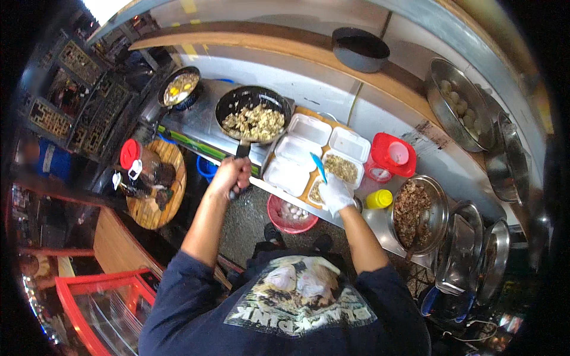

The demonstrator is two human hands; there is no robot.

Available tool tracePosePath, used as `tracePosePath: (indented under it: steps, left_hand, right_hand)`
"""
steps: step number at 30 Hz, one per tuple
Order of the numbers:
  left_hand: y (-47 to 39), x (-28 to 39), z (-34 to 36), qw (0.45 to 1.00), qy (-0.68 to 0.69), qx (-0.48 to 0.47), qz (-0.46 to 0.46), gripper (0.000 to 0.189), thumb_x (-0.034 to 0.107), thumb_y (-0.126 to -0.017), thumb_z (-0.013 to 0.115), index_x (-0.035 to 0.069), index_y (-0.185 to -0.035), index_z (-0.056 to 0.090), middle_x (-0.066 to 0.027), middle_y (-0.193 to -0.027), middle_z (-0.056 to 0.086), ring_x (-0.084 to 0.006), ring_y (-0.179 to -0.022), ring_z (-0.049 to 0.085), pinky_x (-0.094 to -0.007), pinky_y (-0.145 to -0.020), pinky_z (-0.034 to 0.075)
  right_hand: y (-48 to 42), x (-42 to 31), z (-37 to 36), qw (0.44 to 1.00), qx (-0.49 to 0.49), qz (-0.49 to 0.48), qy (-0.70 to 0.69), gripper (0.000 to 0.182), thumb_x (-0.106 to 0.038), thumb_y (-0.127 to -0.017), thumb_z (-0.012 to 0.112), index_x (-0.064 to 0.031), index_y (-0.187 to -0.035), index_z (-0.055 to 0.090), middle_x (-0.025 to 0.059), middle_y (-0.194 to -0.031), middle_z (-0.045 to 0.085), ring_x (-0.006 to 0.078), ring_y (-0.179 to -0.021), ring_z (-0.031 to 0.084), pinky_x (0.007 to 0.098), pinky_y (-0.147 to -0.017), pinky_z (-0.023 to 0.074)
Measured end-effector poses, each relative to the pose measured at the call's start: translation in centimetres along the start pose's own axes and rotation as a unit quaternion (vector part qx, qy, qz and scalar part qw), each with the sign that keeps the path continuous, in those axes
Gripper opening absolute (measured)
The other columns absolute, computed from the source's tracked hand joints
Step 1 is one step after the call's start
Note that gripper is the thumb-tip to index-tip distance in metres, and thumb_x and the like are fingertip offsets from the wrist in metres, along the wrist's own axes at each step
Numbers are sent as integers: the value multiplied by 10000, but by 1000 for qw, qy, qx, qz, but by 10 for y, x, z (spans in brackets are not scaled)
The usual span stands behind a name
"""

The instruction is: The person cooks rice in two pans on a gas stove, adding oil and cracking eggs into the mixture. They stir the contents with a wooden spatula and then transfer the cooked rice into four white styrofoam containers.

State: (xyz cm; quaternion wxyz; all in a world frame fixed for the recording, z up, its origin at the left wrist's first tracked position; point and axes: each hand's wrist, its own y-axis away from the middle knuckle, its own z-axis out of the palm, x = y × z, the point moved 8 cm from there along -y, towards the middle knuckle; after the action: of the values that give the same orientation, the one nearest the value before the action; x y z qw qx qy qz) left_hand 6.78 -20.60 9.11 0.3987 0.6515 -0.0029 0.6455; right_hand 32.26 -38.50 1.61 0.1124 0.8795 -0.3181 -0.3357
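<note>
My left hand point(231, 177) is closed around the black handle of a frying pan point(223, 104). The pan rests at the stove and holds chopped scrambled egg mix point(258, 123). A clear plastic glove covers my right hand point(335, 195), which grips a blue utensil point(319, 167); its exact kind is hard to tell. That hand is over the open white foam boxes on a wooden board. One foam box point(349, 141) has pale chopped food point(342, 168) in its lower half. Food in the box nearest my right hand is partly hidden by it. The foam boxes point(287, 175) on the left show bare insides.
A smaller pan point(181, 86) with eggs sits on the far-left burner. Right of the boxes stand a red container point(392, 153), a yellow-lidded jar point(379, 199) and a steel bowl point(412, 216) of chopped meat. Below the counter edge is a pink basin point(292, 213). Jars crowd a round wooden board point(173, 196).
</note>
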Motion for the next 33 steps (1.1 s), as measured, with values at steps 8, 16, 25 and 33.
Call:
tracePosePath:
  steps: [8,16,25,33]
  left_hand:
    - [67,-57,15,971,-227,71,5,110,134,-947,569,46,-964,505,-29,-649,514,-135,-445,491,-296,-369,389]
    - [63,-64,48,834,-511,140,153,285,122,-842,651,-92,-981,523,-378,-884,618,-534,-921,616,-557,-781,506]
    - [80,-68,68,787,-583,158,124,219,89,-847,593,-67,-962,490,-364,-806,629,-521,-824,642,-579,-743,516]
    - [96,-50,79,777,-596,149,135,230,98,-850,605,-67,-955,483,-355,-786,628,-518,-796,640,-569,-713,520]
  right_hand:
    - [-65,47,16,992,20,-97,-84,536,-540,-985,446,-61,-1012,685,265,-931,673,438,-905,661,501,-765,494]
    - [-86,55,24,992,5,-102,-69,419,-417,-998,431,-79,-1051,674,277,-1013,660,462,-997,627,544,-844,485]
    - [-30,44,-16,984,65,-164,28,326,-178,-944,518,-91,-1232,643,210,-948,692,385,-939,670,480,-804,526]
    - [-68,-55,-128,877,284,-293,253,250,-131,-870,538,-96,-1063,693,140,-890,714,327,-811,704,488,-647,551]
